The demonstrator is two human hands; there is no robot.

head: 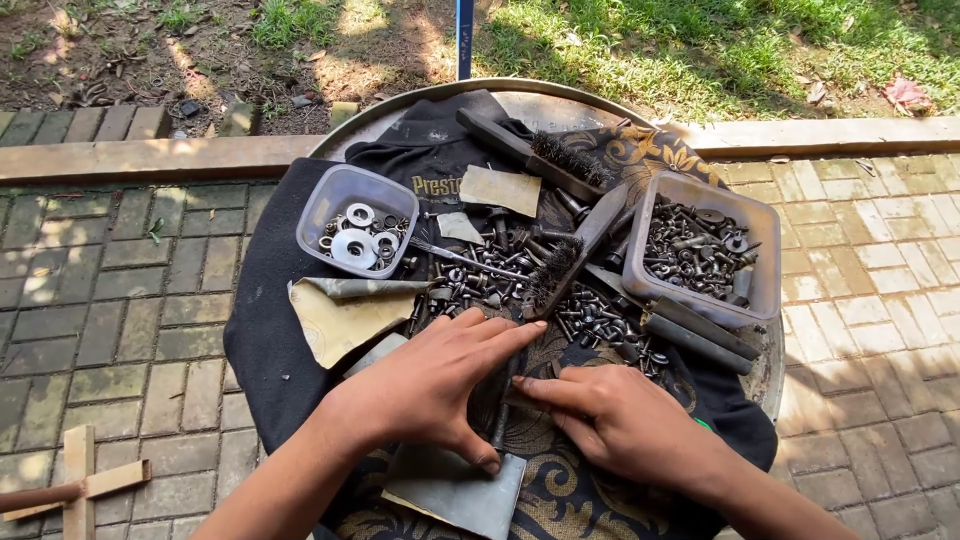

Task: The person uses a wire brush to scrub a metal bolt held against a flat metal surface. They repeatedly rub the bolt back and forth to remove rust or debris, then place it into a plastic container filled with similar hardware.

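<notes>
At the bottom centre of the frame a grey sheet of sandpaper (455,490) lies on the patterned cloth (570,485), one corner tucked under the left hand (440,385). That hand lies flat with its fingers pressed together, bearing down on a long dark metal rod (503,408) that runs beneath it; the thumb touches the sandpaper. Just to the right, the right hand (615,415) pinches the same rod with fingertips and thumb. Beyond the hands, mid-frame, a pile of loose bolts and screws (520,280) spreads over the round tray (765,375), with a wire brush (570,262) lying across it. Left of centre sits a small clear tub of washers (357,222); at the right a larger tub of bolts (702,250). Grass (720,45) fills the upper right
</notes>
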